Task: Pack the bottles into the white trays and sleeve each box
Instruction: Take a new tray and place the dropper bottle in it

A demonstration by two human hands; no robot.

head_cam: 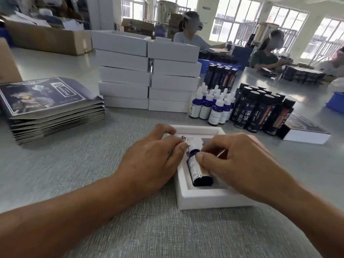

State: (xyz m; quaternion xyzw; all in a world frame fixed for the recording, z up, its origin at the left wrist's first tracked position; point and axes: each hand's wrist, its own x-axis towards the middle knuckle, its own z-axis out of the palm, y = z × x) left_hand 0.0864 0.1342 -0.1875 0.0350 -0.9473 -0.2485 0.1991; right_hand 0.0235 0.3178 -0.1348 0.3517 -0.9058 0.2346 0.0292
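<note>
Blue dropper bottle point(198, 168), lying in white tray point(204, 199)

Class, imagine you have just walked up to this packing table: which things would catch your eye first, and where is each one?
First, the two hands at the centre: the left hand and right hand settle a blue dropper bottle lying in the white tray. Behind them rises a double stack of white boxes, with standing blue dropper bottles and dark bottles to its right. At far left lies a pile of printed sleeves.
</note>
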